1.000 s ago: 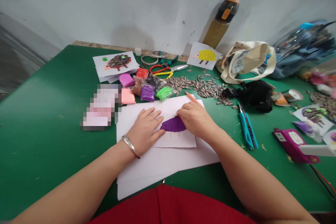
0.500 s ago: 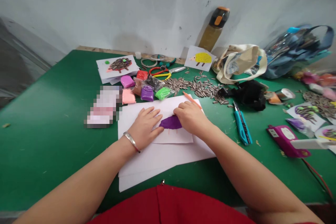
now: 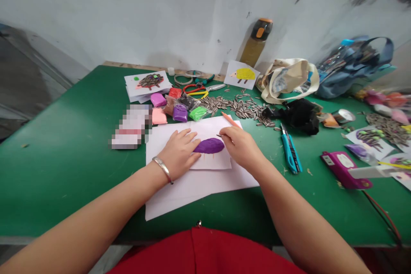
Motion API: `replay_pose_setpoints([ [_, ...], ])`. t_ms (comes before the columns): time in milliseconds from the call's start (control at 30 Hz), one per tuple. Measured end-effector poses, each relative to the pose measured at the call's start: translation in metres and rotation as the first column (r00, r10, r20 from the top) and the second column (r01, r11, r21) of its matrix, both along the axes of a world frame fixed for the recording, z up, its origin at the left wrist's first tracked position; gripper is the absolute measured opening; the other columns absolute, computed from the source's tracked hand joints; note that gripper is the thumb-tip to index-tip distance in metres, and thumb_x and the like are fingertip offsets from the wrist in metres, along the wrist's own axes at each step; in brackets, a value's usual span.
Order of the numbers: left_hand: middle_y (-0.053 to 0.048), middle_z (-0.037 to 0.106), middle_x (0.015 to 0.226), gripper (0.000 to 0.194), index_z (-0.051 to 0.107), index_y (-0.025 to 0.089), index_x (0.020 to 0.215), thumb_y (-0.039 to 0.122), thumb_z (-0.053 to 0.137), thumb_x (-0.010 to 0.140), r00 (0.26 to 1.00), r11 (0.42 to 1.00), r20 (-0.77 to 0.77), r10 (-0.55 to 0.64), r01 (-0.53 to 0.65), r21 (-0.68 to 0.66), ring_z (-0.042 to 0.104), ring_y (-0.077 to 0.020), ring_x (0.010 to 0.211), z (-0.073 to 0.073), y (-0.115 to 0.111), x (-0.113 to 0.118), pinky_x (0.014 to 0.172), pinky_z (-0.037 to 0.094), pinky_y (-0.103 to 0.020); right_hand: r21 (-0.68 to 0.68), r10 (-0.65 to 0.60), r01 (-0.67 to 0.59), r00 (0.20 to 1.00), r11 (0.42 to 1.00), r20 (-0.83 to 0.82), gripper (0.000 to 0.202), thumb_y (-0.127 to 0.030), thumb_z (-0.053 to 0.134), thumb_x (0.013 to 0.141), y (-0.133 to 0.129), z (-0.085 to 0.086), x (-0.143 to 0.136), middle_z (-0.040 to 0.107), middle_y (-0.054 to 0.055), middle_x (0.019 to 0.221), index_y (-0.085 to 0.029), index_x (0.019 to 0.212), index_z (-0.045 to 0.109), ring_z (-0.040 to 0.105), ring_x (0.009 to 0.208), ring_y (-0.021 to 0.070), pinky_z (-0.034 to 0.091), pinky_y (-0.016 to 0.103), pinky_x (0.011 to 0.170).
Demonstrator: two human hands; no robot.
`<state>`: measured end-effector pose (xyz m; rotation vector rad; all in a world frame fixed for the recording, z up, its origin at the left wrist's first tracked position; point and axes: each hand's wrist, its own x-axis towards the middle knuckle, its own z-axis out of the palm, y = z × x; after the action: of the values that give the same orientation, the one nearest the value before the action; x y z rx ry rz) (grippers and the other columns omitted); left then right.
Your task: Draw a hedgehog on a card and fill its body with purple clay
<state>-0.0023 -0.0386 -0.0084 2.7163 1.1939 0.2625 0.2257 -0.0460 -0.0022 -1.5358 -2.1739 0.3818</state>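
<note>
My left hand (image 3: 180,153) lies flat with fingers spread on a small white card (image 3: 189,165), its fingertips at the left end of a flattened purple clay oval (image 3: 209,146). Short orange lines run down below the oval. At the oval's upper right edge, my right hand (image 3: 240,145) pinches a sunflower seed (image 3: 219,135), whose dark tip pokes out from thumb and forefinger. Larger white sheets (image 3: 180,195) lie under the card. An orange pencil (image 3: 231,120) rests on the paper just beyond my right hand.
Beyond the paper lie sunflower seeds (image 3: 244,108), clay packets such as a green one (image 3: 198,114), and scissors (image 3: 195,90). A blurred-out flat object (image 3: 131,130) is at left. To the right are a utility knife (image 3: 290,150), black bag (image 3: 300,115) and magenta device (image 3: 345,169).
My right hand has shifted slightly right, off the oval's right end, and the seed's tip now shows between its fingers. My left hand stays on the card. The camera view has shifted a little.
</note>
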Motion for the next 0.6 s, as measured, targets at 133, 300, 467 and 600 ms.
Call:
replay_pose_setpoints([
  [133, -0.016, 0.054, 0.135, 0.036, 0.059, 0.017, 0.123, 0.029, 0.053, 0.09, 1.0, 1.0, 0.002, -0.019, 0.019, -0.011, 0.043, -0.0341, 0.13, -0.003, -0.002, 0.013, 0.106, 0.032, -0.059, 0.001, 0.06, -0.06, 0.997, 0.998, -0.039, 0.018, -0.014, 0.047, 0.091, -0.002, -0.009, 0.011, 0.068, 0.006, 0.09, -0.019, 0.092, 0.064, 0.061, 0.085, 0.0186, 0.043, 0.029, 0.075],
  [300, -0.015, 0.047, 0.143, 0.045, 0.052, 0.018, 0.134, 0.038, 0.051, 0.094, 1.0, 1.0, -0.005, -0.005, 0.005, -0.001, 0.036, -0.0347, 0.137, -0.017, -0.011, 0.018, 0.109, 0.026, -0.06, -0.001, 0.12, -0.12, 0.993, 0.993, -0.014, 0.019, -0.013, 0.046, 0.091, 0.004, -0.013, 0.016, 0.065, 0.006, 0.085, -0.018, 0.087, 0.064, 0.06, 0.086, 0.0195, 0.043, 0.03, 0.076],
  [467, -0.012, 0.042, 0.148, 0.051, 0.047, 0.019, 0.139, 0.042, 0.051, 0.094, 0.996, 0.999, -0.077, -0.037, 0.037, -0.006, 0.029, -0.0349, 0.141, -0.018, -0.014, 0.02, 0.112, 0.018, -0.062, 0.006, 0.039, -0.039, 0.999, 0.999, -0.027, 0.02, -0.013, 0.046, 0.091, 0.009, -0.01, 0.023, 0.066, 0.005, 0.085, -0.019, 0.08, 0.061, 0.059, 0.081, 0.0176, 0.042, 0.028, 0.072],
  [600, -0.012, 0.041, 0.15, 0.054, 0.044, 0.017, 0.141, 0.045, 0.048, 0.095, 0.988, 0.997, -0.142, -0.062, 0.055, -0.046, 0.028, -0.0356, 0.141, -0.016, -0.014, 0.023, 0.111, 0.016, -0.064, -0.049, 0.109, -0.104, 0.988, 0.993, 0.114, 0.019, -0.01, 0.048, 0.089, 0.009, -0.011, 0.021, 0.065, 0.006, 0.083, -0.017, 0.082, 0.065, 0.058, 0.082, 0.0187, 0.041, 0.028, 0.073],
])
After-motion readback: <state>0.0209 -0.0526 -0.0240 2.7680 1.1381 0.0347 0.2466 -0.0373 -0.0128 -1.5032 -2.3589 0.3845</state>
